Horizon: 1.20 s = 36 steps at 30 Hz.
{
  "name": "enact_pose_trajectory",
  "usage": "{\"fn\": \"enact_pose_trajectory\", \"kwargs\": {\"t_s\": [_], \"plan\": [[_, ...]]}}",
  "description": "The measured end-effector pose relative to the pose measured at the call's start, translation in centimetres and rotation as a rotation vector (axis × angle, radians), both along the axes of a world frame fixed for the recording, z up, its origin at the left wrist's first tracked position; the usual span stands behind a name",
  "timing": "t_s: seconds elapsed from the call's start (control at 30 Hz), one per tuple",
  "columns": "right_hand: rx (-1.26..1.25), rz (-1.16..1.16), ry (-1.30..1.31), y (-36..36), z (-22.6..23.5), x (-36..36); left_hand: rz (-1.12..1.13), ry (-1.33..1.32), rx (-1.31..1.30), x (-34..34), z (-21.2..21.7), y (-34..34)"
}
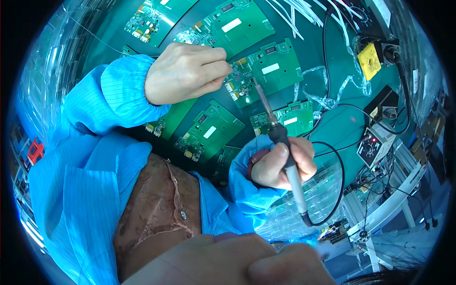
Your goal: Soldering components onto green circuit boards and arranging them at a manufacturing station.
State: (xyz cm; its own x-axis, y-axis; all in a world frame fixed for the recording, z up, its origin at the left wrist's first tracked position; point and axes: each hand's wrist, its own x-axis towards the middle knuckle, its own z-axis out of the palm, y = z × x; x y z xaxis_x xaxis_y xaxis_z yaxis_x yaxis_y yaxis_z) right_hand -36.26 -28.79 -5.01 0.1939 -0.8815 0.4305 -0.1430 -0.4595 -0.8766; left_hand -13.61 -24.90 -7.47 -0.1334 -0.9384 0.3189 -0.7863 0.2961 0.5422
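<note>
My right hand [285,164] is wrapped round the grey handle of a soldering iron [294,187]. The iron's slim metal tip points up and left, over a green circuit board [285,69]. At that board's left edge, my left hand [187,73] is closed in a pinch, fingertips pressed together. Whatever is between those fingers is hidden or too fine to make out. More circuit boards lie around the hands: one [237,28] beyond, another [211,128] nearer my body, and one [287,118] beside the iron. Each carries small parts and a white label.
At the right stand a small control box with a lit lamp [375,147] and a yellow sponge [368,61]. The iron's black cable [343,178] loops to the right. White wires [304,12] lie at the back, and a clear twisted strip [332,100] crosses the green mat.
</note>
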Motion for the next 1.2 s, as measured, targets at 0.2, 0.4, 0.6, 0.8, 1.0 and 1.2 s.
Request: {"fn": "enact_pose_trajectory", "kwargs": {"t_s": [0.2,0.4,0.6,0.8,1.0,1.2], "plan": [[-0.114,0.083,0.174,-0.2,-1.2,0.2,0.003,-0.029,-0.002,0.0,-0.1,0.2],[-0.155,0.075,0.188,-0.1,-1.7,0.7,0.002,-0.053,-0.024,0.0,-0.3,0.1],[-0.155,0.082,0.195,-0.1,-1.9,1.0,0.0,-0.066,-0.014,0.2,-0.4,0.0],[-0.149,0.077,0.23,0.0,-1.6,1.3,-0.008,-0.054,-0.002,0.2,-0.4,0.0],[-0.168,0.093,0.241,-0.2,-1.9,1.4,-0.001,-0.054,0.003,0.2,-0.5,0.0],[-0.166,0.102,0.248,-0.2,-1.7,1.6,-0.004,-0.053,0.022,0.3,-0.5,0.0]]}}
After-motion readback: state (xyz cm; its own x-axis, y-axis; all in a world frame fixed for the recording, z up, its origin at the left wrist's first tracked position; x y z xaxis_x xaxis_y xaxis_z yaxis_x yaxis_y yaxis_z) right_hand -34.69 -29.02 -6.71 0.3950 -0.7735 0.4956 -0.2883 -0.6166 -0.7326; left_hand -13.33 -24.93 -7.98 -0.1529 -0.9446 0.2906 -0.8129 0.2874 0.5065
